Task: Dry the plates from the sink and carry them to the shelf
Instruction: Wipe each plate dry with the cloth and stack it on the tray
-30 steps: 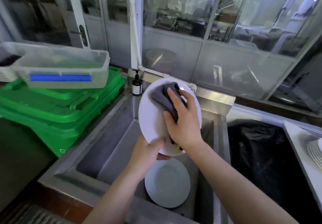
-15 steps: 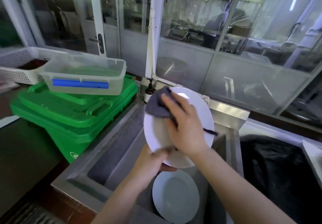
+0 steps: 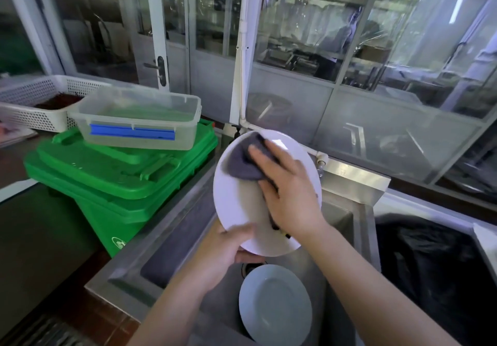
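White china is filling the middle of the view: a white plate (image 3: 242,205) is being held tilted above the steel sink (image 3: 172,232), face toward the person. The left hand (image 3: 228,251) is gripping its lower rim, thumb lying over the front and fingers curling behind. The right hand (image 3: 287,195) is pressing a grey cloth (image 3: 242,162) flat against the plate's upper face, fingers spread and fairly straight over the fabric. A second plate (image 3: 274,310), pale grey-blue, is lying in the bottom of the sink directly below, leaning slightly against the near wall and touched by neither hand.

Judging by this, the task is sitting in its early-to-middle stretch: one plate is being wiped and is not yet on its way anywhere, and at least one more is waiting in the basin. No shelf for delivery is clearly showing, though shelving is visible behind the glass partition (image 3: 349,76). Left of the sink, a clear tub (image 3: 134,122) is resting on green bin lids (image 3: 121,173).
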`<act>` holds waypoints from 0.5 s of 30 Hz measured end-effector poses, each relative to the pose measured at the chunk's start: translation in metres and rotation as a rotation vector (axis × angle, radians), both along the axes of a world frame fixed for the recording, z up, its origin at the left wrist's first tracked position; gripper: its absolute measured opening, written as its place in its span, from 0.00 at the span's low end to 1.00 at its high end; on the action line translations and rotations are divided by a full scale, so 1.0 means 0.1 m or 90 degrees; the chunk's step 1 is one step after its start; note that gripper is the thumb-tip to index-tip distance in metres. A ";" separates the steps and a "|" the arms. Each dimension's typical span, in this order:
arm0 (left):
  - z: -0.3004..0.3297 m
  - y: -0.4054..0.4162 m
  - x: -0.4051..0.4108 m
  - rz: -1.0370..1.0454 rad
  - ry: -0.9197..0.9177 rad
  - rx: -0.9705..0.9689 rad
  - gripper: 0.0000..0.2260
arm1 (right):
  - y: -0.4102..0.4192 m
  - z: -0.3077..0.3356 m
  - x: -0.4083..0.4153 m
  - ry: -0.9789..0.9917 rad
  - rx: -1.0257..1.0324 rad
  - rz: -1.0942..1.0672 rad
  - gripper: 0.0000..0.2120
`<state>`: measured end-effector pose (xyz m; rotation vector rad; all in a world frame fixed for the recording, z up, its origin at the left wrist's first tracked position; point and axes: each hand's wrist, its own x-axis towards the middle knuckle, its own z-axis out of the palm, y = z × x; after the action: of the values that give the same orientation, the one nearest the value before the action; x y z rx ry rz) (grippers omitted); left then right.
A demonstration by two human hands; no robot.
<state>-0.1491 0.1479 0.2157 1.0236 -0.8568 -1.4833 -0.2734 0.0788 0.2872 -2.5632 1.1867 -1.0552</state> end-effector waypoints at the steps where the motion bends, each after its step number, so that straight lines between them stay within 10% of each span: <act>1: 0.01 0.01 0.00 0.010 0.014 0.000 0.10 | 0.09 -0.02 0.05 0.043 0.001 0.041 0.25; 15: -0.09 0.05 0.27 -0.083 0.185 -0.183 0.20 | 0.37 -0.08 -0.11 0.241 0.020 0.146 0.27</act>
<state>-0.1226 0.1530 0.2063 0.5332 -0.9058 -1.5185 -0.2843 0.1159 0.2794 -2.8700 0.9300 -0.5145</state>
